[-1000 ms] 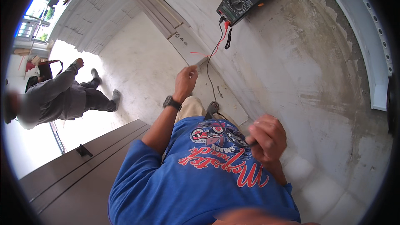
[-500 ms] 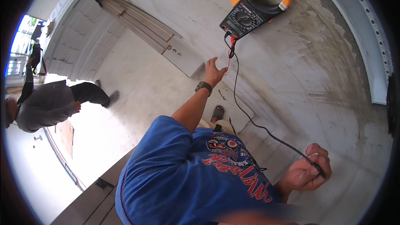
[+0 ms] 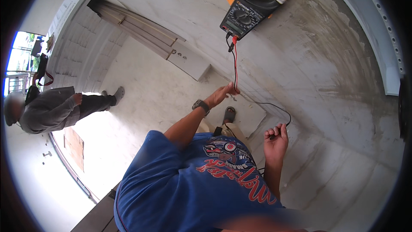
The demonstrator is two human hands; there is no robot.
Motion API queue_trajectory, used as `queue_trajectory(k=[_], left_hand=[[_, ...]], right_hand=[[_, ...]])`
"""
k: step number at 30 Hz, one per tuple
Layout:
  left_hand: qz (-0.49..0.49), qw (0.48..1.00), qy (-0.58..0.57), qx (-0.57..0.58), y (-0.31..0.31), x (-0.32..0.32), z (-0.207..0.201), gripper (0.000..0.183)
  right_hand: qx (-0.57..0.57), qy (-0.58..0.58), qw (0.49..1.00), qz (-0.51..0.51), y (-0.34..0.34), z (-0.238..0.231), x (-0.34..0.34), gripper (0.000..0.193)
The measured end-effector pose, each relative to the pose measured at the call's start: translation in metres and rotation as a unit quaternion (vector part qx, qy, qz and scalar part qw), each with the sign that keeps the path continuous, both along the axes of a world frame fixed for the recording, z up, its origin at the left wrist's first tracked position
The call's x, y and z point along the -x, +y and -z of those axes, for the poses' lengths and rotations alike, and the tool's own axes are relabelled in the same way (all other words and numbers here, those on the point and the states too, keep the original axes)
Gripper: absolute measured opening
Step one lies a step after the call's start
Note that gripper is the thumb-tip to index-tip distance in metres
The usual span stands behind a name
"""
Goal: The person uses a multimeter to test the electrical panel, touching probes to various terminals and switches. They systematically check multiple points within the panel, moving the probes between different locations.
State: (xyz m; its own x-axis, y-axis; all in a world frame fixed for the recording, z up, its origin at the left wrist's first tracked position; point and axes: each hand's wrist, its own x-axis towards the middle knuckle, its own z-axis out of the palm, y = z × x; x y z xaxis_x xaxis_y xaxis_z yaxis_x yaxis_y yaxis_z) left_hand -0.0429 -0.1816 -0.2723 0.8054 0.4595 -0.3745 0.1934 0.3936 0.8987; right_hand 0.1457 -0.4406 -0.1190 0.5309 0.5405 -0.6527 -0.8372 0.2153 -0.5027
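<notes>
I'm pinching the red test lead (image 3: 235, 66) at its lower end with my left hand (image 3: 221, 96), fingers pressed together on it against the concrete wall (image 3: 326, 73). My right hand (image 3: 275, 141) is closing loosely on the black lead (image 3: 281, 111), fingertips curled. Both leads are running up to the clamp meter (image 3: 251, 8) hanging on the wall. Leads look thin and limp, light; best gripped at the stiffer probe ends, I'd say.

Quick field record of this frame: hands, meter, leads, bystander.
left hand: raised at the wall, fingers at the red lead
right hand: holds the black lead, fingers curled
clamp meter: black with orange jaw, hanging on the concrete wall
bystander: grey top, far left, apart
</notes>
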Motion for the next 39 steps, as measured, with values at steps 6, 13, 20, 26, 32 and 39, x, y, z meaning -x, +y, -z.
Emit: queue_trajectory(k=[6,13,20,26,32,39], left_hand=[[-0.006,0.99,-0.113,0.08,-0.055,-0.004,-0.066,0.05],[-0.038,0.955,-0.196,0.219,-0.049,-0.032,-0.107,0.034],[-0.075,0.914,-0.271,0.291,-0.05,-0.044,-0.134,0.03],[-0.095,0.869,-0.289,0.391,-0.059,-0.035,-0.146,0.024],[-0.062,0.867,-0.304,0.39,-0.04,0.004,-0.126,0.022],[-0.19,0.94,-0.121,0.256,-0.008,0.061,-0.085,0.022]], right_hand=[[0.055,-0.211,0.948,-0.231,0.04,0.029,-0.004,0.021],[0.153,-0.149,0.936,-0.278,0.031,0.089,0.003,0.022],[-0.01,0.117,0.958,-0.261,0.046,0.123,0.007,0.027],[-0.024,0.107,0.968,-0.225,0.081,0.109,0.024,0.028],[-0.113,0.14,0.98,-0.087,0.108,0.087,0.027,0.033],[-0.007,-0.017,0.978,-0.208,0.093,0.101,0.029,0.032]])
